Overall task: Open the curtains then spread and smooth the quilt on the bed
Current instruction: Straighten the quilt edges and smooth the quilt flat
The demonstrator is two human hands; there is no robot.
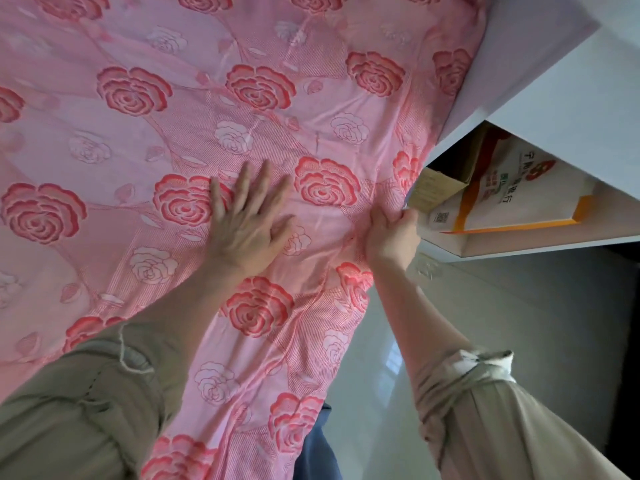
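From the head view, the pink rose quilt [138, 150] lies spread over the bed and fills the left and top of the picture. One border hangs down the near side toward the grey floor [519, 323].

The left grip [247, 220] is released. Its palm is flat and its fingers are fanned, pressing on the cloth. The right grip [393, 239] is clenched on the quilt's border, pinching it just beside a white shelf unit [571, 109] that holds a printed box [512, 188]. Creases fan out from that pinch.

The step in hand looks like smoothing. To do it well, the pinched border should be drawn taut and outward while the flat palm sweeps away from it toward the middle, so the creases get pushed out rather than bunched. The cloth should also stay out of the shelf opening.

The visible border runs from bottom centre up to the upper right. The quilt's long axis probably follows that line, but its far ends are out of frame, so I cannot be sure.
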